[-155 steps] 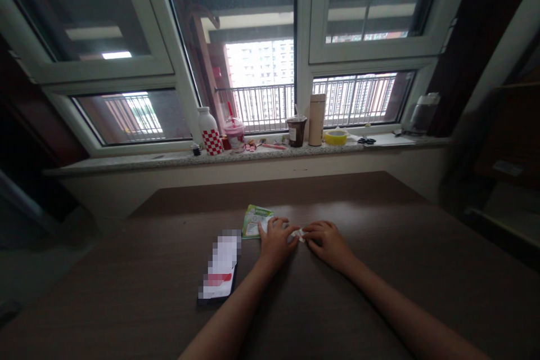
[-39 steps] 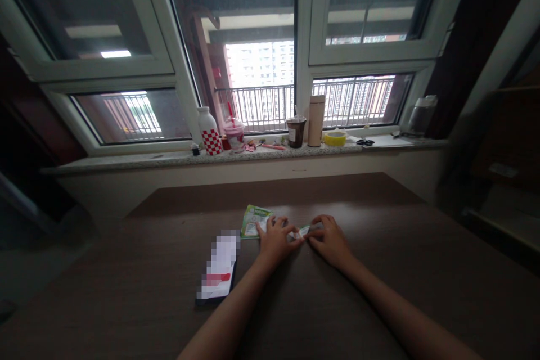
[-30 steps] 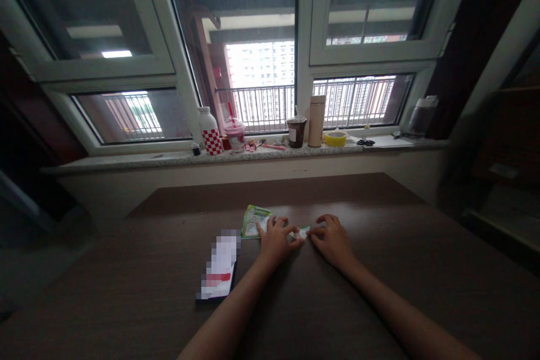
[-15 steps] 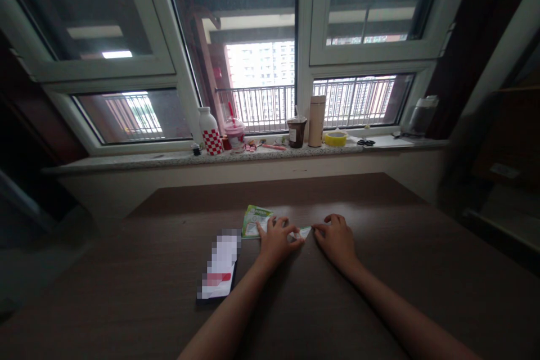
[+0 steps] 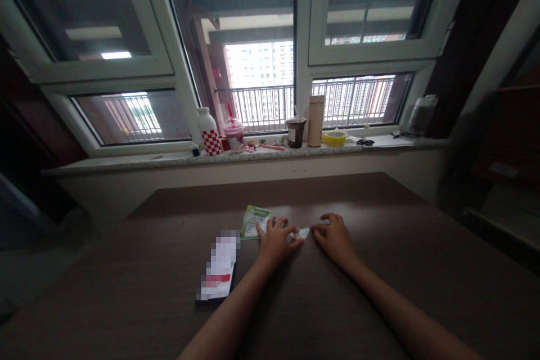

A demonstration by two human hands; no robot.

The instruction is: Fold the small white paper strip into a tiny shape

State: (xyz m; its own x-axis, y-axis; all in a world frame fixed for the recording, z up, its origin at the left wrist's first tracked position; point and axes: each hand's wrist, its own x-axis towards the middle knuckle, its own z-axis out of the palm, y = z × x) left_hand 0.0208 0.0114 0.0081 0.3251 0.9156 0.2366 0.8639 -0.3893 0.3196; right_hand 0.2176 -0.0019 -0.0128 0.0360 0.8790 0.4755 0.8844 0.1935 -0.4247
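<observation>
Hands wider apart; phone beside green packet.

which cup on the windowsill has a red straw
The pink cup, just right of the red-and-white checkered bottle; the dark brown cup has a pale straw.

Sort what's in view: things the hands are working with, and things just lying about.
Working with (my judgement):
- small paper piece, between left hand and right hand
- green-and-white leaflet, beside the left hand

Apparently lying about:
- phone
- checkered bottle
- pink drink
- dark drink
- tan flask
- yellow tape
- scissors
</observation>
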